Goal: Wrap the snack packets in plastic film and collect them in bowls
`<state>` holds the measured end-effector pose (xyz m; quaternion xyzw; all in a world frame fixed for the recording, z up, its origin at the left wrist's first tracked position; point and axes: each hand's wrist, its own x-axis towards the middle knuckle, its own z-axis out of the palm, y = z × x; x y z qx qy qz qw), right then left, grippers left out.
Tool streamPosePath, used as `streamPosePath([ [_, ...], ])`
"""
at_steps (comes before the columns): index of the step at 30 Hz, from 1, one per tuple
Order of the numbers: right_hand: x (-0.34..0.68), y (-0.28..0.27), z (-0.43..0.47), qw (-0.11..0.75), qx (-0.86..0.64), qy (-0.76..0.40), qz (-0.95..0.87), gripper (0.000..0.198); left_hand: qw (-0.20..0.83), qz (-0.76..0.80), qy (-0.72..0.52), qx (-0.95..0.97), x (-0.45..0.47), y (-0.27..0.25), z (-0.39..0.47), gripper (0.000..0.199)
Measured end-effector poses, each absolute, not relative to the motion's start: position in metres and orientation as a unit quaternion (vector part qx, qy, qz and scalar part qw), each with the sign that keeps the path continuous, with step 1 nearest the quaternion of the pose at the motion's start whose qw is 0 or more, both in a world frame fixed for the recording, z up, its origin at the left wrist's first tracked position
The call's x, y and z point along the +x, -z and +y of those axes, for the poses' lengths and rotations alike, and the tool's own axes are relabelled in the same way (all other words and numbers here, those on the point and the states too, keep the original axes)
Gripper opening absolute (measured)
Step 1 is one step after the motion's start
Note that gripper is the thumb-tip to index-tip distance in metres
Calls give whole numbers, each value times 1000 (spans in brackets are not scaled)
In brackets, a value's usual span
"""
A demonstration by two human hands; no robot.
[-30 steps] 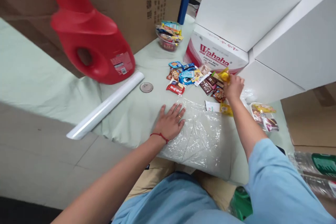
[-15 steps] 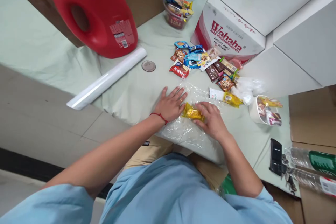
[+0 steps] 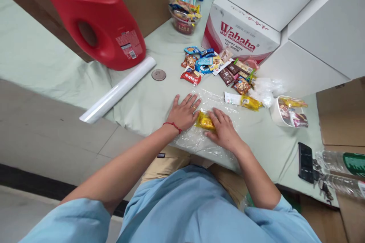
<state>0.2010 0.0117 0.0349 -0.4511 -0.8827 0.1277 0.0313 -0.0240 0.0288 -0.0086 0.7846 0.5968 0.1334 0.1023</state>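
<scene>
Head view: our left hand [image 3: 184,114] and right hand [image 3: 224,129], spread, flank the yellow packet [image 3: 204,121]; creased film [image 3: 198,138] slipping beneath could skew it.

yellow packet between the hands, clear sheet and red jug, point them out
Yellow packet [image 3: 205,121], head view, middle of its wrapper
Clear sheet [image 3: 196,139], head view, its near part
Red jug [image 3: 112,32], head view, body beside the handle hole
</scene>
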Motion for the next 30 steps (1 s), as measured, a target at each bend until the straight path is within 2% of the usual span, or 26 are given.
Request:
streamPosePath([
  [2,196,-31,6,51,-431,-123,-892,80,102,595,-134,786,-24,8,29,57],
  [7,192,-27,5,59,-426,-136,-892,60,105,600,-136,781,-23,10,29,57],
  [12,195,-33,17,122,-441,-140,-878,57,105,598,-140,782,-23,11,29,58],
  [19,190,-14,8,70,-452,-92,-884,59,87,606,-129,780,-24,11,30,57],
  [25,186,-22,-2,90,-486,-45,-868,59,95,613,-117,776,-23,10,31,58],
  [30,179,-11,-1,63,-493,-72,-865,59,108,612,-118,775,-23,7,32,58],
])
